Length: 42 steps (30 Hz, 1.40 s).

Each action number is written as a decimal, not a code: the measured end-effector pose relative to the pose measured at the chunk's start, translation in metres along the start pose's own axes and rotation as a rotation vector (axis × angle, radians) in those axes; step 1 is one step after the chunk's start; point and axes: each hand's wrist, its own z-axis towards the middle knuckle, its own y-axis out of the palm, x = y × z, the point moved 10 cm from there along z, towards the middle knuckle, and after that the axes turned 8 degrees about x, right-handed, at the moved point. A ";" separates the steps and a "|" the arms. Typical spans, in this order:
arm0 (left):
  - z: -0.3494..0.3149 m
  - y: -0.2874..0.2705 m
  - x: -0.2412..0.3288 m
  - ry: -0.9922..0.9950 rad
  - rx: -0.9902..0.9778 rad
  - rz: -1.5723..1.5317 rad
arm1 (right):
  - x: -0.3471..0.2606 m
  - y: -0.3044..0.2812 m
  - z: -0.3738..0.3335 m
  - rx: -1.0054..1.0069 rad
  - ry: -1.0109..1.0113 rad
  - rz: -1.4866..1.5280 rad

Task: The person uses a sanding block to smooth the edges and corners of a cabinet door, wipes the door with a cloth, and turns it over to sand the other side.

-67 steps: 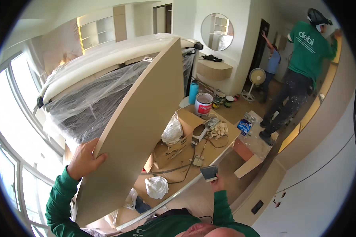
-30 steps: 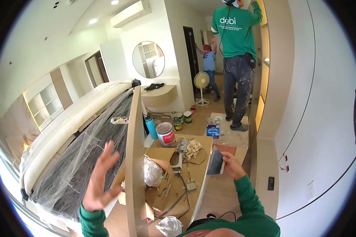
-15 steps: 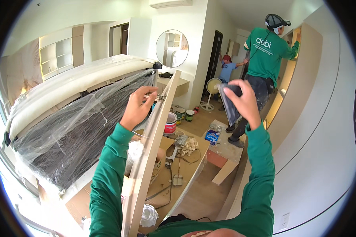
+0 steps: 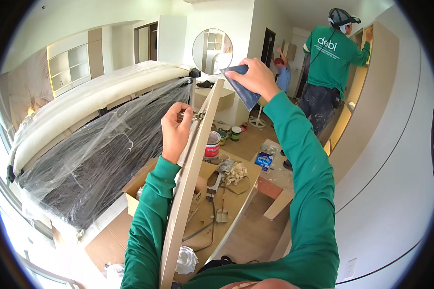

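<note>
A long pale cabinet door panel (image 4: 190, 183) stands on edge in front of me, running away from my body. My left hand (image 4: 176, 127) is closed at its left side, fingers pinched on a metal hinge (image 4: 193, 115) near the far end. My right hand (image 4: 258, 79) grips a dark blue-grey sheet (image 4: 243, 91), stiff-looking like folded sandpaper. It hangs just right of the panel's far top end, apart from it. The fingertips of that hand are partly hidden behind the sheet.
A plastic-wrapped sofa-like piece (image 4: 101, 139) fills the left. Below lie a worktable (image 4: 236, 192) with rags (image 4: 234, 173) and a scraper (image 4: 222, 214), a cardboard box (image 4: 135, 185) and paint cans (image 4: 212, 144). A co-worker (image 4: 328, 62) stands at shelves; another person (image 4: 283, 74) is farther back.
My right hand has swung left and up with the dark sheet, toward the panel's far end. My left hand stays at the hinge. The far person now has one arm raised.
</note>
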 end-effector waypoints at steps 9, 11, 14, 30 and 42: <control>0.001 0.002 -0.006 -0.044 -0.024 -0.015 | -0.002 0.013 0.004 -0.036 -0.001 0.027; 0.002 0.002 -0.007 -0.042 -0.033 -0.001 | -0.008 0.010 0.004 0.031 -0.055 0.037; 0.003 -0.003 -0.008 -0.031 -0.028 0.015 | -0.011 0.018 0.004 -0.091 0.003 0.008; 0.006 -0.005 -0.007 -0.034 -0.029 0.004 | -0.016 0.022 0.008 -0.156 0.070 -0.008; 0.005 -0.006 -0.007 -0.035 -0.029 0.041 | -0.022 0.019 0.009 -0.102 0.024 -0.030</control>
